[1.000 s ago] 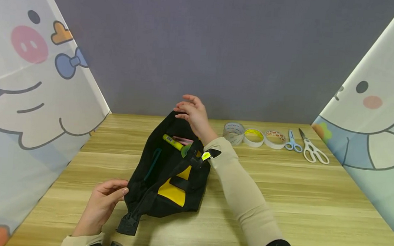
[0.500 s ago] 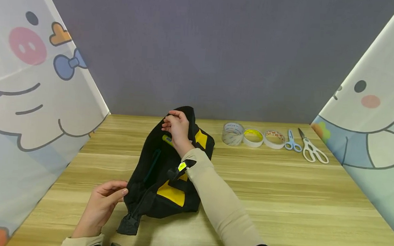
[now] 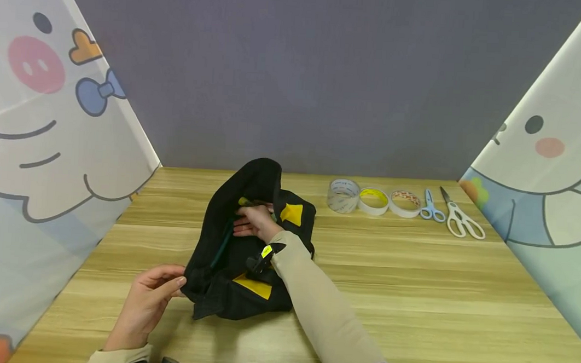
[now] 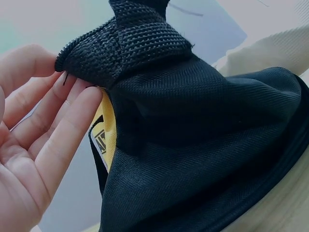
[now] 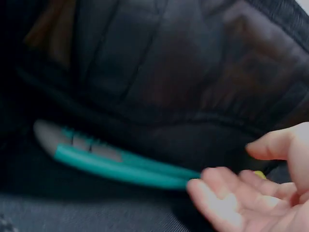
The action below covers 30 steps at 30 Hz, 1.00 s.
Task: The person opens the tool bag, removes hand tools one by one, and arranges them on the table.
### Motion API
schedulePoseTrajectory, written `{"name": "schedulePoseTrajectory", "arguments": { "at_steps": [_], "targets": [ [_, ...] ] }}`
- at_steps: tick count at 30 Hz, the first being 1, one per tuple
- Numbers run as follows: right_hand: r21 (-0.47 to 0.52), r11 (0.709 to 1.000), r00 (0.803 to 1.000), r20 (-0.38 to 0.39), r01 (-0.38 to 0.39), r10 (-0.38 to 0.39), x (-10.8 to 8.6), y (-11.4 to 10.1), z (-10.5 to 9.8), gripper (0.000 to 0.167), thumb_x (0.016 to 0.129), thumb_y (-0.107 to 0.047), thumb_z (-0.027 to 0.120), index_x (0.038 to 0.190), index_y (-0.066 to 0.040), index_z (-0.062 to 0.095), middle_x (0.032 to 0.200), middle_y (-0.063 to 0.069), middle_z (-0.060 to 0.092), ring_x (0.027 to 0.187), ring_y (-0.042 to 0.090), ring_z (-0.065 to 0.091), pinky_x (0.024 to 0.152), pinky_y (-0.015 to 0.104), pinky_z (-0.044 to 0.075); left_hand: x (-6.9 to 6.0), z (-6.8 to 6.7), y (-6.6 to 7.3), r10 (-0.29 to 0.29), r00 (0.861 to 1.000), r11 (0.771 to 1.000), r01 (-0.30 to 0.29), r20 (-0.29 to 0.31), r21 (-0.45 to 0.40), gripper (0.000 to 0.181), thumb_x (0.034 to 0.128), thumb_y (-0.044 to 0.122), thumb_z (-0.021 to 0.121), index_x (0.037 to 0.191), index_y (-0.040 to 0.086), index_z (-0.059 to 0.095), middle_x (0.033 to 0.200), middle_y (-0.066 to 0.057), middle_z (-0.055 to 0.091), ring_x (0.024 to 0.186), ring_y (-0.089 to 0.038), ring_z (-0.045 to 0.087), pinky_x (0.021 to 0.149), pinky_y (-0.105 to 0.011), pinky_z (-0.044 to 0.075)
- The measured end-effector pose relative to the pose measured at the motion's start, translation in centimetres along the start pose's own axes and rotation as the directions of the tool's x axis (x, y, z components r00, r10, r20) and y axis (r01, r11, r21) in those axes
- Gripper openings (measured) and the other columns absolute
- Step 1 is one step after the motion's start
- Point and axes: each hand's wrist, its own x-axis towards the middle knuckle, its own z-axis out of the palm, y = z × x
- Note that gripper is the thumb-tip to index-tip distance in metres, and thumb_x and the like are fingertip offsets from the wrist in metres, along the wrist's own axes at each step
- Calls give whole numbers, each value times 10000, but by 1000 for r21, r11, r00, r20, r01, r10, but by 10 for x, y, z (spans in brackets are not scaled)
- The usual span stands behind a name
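Observation:
A black bag with yellow patches lies with its mouth open on the wooden table. My left hand pinches the bag's near left edge between thumb and fingers; the left wrist view shows the hand at the black webbing. Inside the bag, my right hand has its fingers extended. In the right wrist view, the fingertips of that hand are at the end of a teal and grey tool; whether they touch it I cannot tell. A yellow-green item lies beyond the hand.
Along the back right of the table stand a clear tape roll, a roll with a yellow core, another white roll, small blue scissors and larger white-handled scissors. A grey panel rises behind.
My right hand has moved from the bag's far rim down into its opening. The far flap has shifted, and the strap end near my left hand has folded upward. My left hand keeps its hold.

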Motion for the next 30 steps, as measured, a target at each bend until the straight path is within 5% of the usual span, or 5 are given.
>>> {"name": "schedulePoseTrajectory", "arguments": {
  "at_steps": [10,17,21,30],
  "targets": [
    [-237,970,999,5,-48,51,1,16,1,208,929,-45,623,803,119,647,659,178,657,467,205,624,501,348,599,0,-1,-1,-1,1000,999,1,-7,-36,398,917,-278,426,1138,-81,691,1049,-116,724,874,-182,707,724,-281,606],
    [-433,900,993,-113,-40,-11,3,21,13,328,893,-75,705,603,35,595,509,94,578,371,147,555,370,273,522,-2,0,0,-28,999,1000,28,-33,8,416,905,-288,427,1115,-64,706,1037,-99,724,852,-166,702,699,-282,608],
    [-495,868,990,-137,-42,-30,2,20,17,353,887,-77,724,580,23,578,486,95,561,354,141,536,354,274,510,-3,0,-1,-24,999,1000,25,-36,14,421,899,-293,427,1113,-63,708,1045,-93,721,846,-158,700,691,-275,607],
    [-478,877,991,-134,-60,-5,0,17,13,289,871,-85,740,650,79,650,581,164,647,447,220,647,453,344,583,-2,-1,-1,-19,1000,1000,19,-25,1,424,901,-292,420,1122,-68,704,1070,-91,714,856,-154,695,700,-271,606]
  ]
}}
